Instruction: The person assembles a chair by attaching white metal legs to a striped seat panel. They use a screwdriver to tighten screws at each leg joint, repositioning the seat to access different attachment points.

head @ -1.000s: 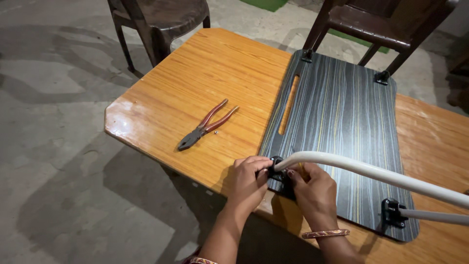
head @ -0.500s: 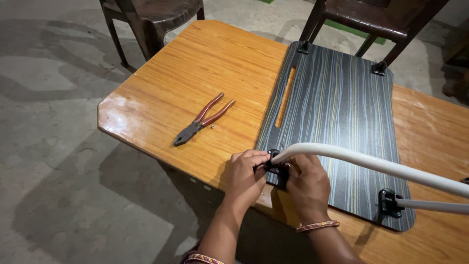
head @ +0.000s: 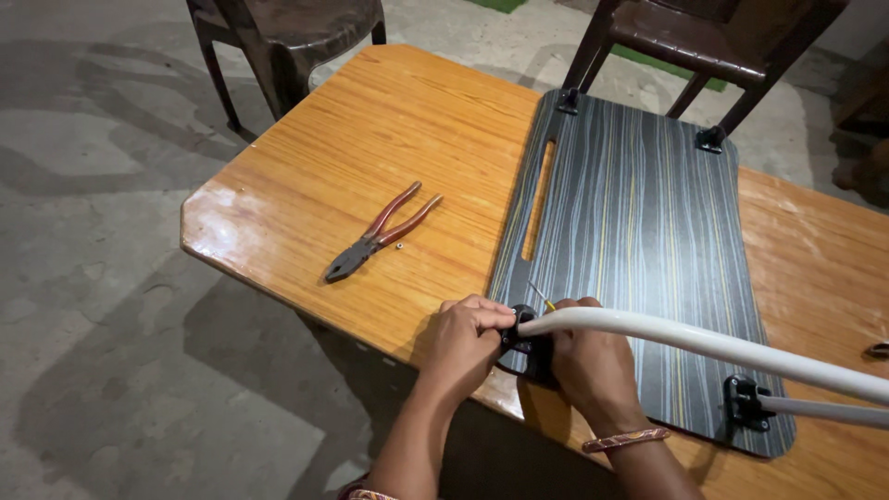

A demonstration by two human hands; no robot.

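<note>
The left hand [head: 470, 335] is clenched on the black bracket [head: 530, 350] at the near left corner of the striped board [head: 639, 231], fingertips pinching its left side; the right hand [head: 593, 366] grips the same bracket from the right, fingers curled beneath the end of the white tube [head: 704, 344]; a bangle [head: 626, 439] circles the right wrist. The tube end sits in the bracket between both hands and runs rightward over the board's near edge, past the frame edge; a thin yellow-tipped tool [head: 541, 298] shows just above the bracket, and what holds it cannot be told. A second black bracket [head: 746, 404] stands at the board's near right corner with another white tube [head: 824, 409] entering it; two more brackets sit at the far corners. The board lies flat on the wooden table [head: 370, 139], with a long slot near its left edge; red-handled pliers [head: 380, 231] lie on the table well left of the board, a small screw [head: 399, 245] just beside them. Two dark chairs [head: 287, 37] stand beyond the table's far side.
</note>
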